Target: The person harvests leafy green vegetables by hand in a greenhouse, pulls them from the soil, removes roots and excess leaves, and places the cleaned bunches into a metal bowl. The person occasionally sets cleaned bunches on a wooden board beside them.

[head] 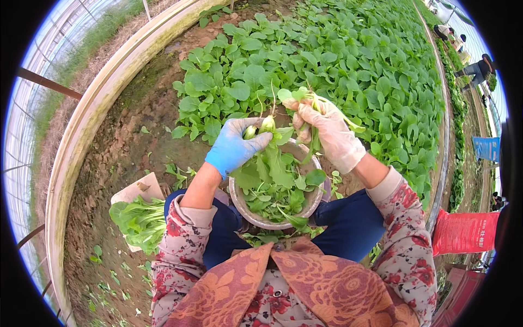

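My left hand (237,143), in a blue glove, grips a few leafy green plants (267,124) by their pale stem bases, with thin roots pointing up. Their leaves hang down over a round basin (247,218) between my knees. Inside the basin lie loose green leaves (286,196). My right hand (322,126), in a whitish translucent glove, is closed around some thin stems and leaves (327,106) just to the right of the left hand. The fingers of that hand partly hide what they hold.
A bunch of picked greens (139,222) rests on a pale board (147,186) at my left. Dense leafy crop (327,61) grows ahead. A curved pale border (81,122) bounds the soil. To the right are a red printed bag (463,233), a blue bag (486,148) and a bending person (478,69).
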Demonstrator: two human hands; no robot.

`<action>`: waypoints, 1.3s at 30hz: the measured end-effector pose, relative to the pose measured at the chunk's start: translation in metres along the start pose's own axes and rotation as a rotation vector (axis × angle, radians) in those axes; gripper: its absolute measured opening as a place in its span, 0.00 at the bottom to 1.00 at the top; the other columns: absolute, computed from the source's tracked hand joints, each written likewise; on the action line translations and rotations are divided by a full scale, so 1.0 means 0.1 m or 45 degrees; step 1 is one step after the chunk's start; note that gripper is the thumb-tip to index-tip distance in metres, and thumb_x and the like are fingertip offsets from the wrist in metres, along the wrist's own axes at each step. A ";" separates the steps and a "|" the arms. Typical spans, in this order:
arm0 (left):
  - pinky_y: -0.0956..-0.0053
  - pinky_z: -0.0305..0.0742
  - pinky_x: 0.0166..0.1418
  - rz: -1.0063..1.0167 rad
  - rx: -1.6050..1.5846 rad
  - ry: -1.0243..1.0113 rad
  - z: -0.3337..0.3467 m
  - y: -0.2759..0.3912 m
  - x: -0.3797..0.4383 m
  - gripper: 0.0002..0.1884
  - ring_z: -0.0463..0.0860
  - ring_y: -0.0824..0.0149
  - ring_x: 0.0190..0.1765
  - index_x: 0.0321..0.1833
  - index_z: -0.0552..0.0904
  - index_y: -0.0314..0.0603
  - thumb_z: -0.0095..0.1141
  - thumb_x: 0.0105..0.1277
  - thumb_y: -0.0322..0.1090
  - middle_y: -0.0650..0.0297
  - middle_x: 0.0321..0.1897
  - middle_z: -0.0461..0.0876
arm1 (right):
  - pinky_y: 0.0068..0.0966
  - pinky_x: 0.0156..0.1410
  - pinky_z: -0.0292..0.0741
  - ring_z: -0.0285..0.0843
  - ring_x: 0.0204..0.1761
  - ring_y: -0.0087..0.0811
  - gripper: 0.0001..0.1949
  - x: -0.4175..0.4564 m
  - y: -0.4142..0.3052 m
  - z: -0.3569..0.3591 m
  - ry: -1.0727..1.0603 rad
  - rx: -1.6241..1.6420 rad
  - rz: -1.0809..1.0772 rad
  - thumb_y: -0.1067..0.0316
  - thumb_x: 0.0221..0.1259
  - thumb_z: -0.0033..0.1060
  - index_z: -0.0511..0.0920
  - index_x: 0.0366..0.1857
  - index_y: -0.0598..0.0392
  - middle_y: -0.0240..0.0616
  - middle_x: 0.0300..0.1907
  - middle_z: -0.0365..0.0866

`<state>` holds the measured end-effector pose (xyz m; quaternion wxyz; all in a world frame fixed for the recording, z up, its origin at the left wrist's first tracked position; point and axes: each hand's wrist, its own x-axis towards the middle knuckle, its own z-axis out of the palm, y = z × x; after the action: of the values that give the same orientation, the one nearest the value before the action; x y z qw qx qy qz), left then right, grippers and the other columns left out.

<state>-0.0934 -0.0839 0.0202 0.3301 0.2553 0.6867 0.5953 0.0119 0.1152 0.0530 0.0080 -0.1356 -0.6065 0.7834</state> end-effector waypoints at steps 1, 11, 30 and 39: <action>0.81 0.78 0.43 0.013 -0.144 -0.034 -0.02 0.01 -0.01 0.15 0.81 0.82 0.36 0.53 0.86 0.36 0.66 0.64 0.30 0.70 0.37 0.88 | 0.16 0.33 0.71 0.72 0.26 0.17 0.15 -0.04 0.03 0.07 0.049 -0.097 0.035 0.60 0.76 0.51 0.79 0.55 0.57 0.28 0.32 0.80; 0.75 0.77 0.57 -0.018 -0.456 -0.125 0.01 0.00 -0.06 0.21 0.81 0.73 0.52 0.64 0.78 0.33 0.59 0.72 0.36 0.62 0.55 0.83 | 0.18 0.38 0.74 0.76 0.34 0.17 0.11 0.01 0.35 0.13 -0.208 -0.142 0.036 0.64 0.69 0.61 0.81 0.48 0.57 0.29 0.38 0.83; 0.66 0.73 0.68 0.136 -0.697 -0.097 0.29 -0.08 0.00 0.22 0.81 0.63 0.60 0.66 0.76 0.36 0.57 0.74 0.40 0.55 0.59 0.82 | 0.21 0.32 0.67 0.66 0.28 0.17 0.05 0.03 0.61 0.16 -0.026 -0.341 -0.221 0.72 0.56 0.70 0.80 0.30 0.56 0.22 0.25 0.74; 0.75 0.71 0.64 0.470 -0.288 0.381 0.24 -0.08 0.07 0.17 0.78 0.73 0.56 0.63 0.79 0.34 0.56 0.73 0.29 0.63 0.55 0.83 | 0.17 0.41 0.70 0.70 0.36 0.14 0.05 0.09 0.46 0.04 -0.054 -0.191 -0.229 0.69 0.67 0.62 0.82 0.41 0.56 0.22 0.35 0.78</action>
<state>-0.0793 -0.0649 0.0100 0.1372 0.2467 0.5988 0.7495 0.0092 0.1009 0.0082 0.0551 -0.0642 -0.6731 0.7347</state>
